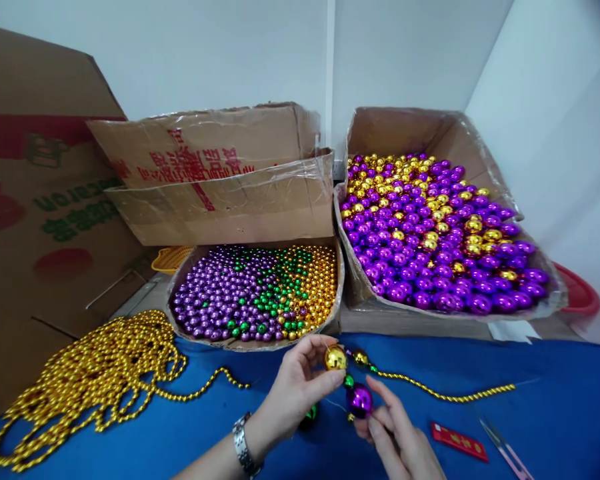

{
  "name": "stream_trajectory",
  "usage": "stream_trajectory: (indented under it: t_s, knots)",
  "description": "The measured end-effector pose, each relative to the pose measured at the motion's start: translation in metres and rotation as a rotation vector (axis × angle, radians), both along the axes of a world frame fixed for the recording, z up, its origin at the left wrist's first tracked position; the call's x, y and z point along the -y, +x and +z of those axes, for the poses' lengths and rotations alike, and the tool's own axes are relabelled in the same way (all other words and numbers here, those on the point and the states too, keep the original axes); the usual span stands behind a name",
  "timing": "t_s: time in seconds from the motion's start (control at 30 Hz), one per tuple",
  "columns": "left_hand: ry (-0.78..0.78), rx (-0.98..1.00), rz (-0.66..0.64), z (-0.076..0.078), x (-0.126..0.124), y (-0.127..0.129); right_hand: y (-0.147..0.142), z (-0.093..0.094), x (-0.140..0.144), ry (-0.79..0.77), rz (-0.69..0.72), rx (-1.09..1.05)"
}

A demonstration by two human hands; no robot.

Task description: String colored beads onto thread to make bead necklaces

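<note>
- left hand (295,387) pinches a gold ball (335,358) between thumb and fingers, held up off the blue cloth (555,413), seemingly to keep the thread reachable
- right hand (400,437) grasps a purple ball (359,400) just below it; small green bead (349,381) between the two
- one gold bead strand (440,393) trails right from the balls
- two open boxes: small-bead box (253,293), big-ball box (430,233), both near for easy reach
- one gold bead pile (90,380) at left
- one snips (505,448), one red packet (459,441), set beside right hand
</note>
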State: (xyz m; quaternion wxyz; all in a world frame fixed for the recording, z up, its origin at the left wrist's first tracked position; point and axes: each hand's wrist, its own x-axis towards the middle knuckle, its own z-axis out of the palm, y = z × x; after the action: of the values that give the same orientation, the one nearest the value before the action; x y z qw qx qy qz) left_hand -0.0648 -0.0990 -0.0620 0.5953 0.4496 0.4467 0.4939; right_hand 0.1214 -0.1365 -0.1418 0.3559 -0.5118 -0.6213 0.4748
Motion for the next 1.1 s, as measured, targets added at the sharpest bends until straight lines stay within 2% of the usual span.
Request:
stream_trajectory:
  t_s: [0.1, 0.2, 0.27, 0.33, 0.4, 0.43, 0.5, 0.6, 0.67, 0.73, 0.83, 0.93, 1.0, 1.1]
  knots:
    - [0.007, -0.013, -0.069, 0.004, 0.001, 0.000, -0.002, -0.002, -0.001, -0.056, 0.016, -0.129]
    - [0.061, -0.053, -0.138, 0.016, -0.007, -0.011, 0.001, -0.003, -0.001, -0.088, -0.015, -0.221]
    - [0.148, -0.218, -0.090, 0.025, -0.022, -0.023, 0.004, 0.000, -0.002, -0.106, -0.049, -0.258]
    - [0.277, -0.582, -0.014, 0.028, -0.046, -0.038, 0.006, 0.004, -0.002, -0.123, -0.076, -0.280]
    - [0.398, -1.037, -0.030, 0.023, -0.074, -0.051, 0.008, 0.007, -0.003, -0.136, -0.097, -0.301]
    - [0.408, -1.130, -0.063, 0.017, -0.087, -0.055, 0.008, 0.007, -0.003, -0.136, -0.105, -0.315]
    - [0.398, -1.223, -0.133, 0.002, -0.110, -0.060, 0.010, 0.008, -0.005, -0.128, -0.103, -0.332]
    - [0.374, -1.252, -0.187, -0.021, -0.131, -0.059, 0.014, 0.007, -0.006, -0.120, -0.041, -0.293]
    - [0.367, -1.238, -0.199, -0.028, -0.136, -0.057, 0.017, 0.007, -0.006, -0.110, -0.016, -0.258]
    - [0.360, -1.193, -0.195, -0.028, -0.136, -0.057, 0.019, 0.008, -0.005, -0.096, -0.035, -0.243]
    - [0.344, -1.065, -0.161, -0.016, -0.128, -0.057, 0.020, 0.009, -0.003, -0.106, -0.031, -0.239]
    - [0.327, -0.894, -0.118, 0.001, -0.108, -0.054, 0.016, 0.010, -0.003, -0.103, -0.024, -0.250]
    - [0.246, -0.609, -0.093, 0.011, -0.091, -0.048, 0.012, 0.011, -0.003, -0.066, -0.038, -0.252]
    - [0.006, -0.014, -0.050, 0.021, -0.067, -0.039, 0.007, 0.014, -0.004, -0.020, -0.017, -0.232]
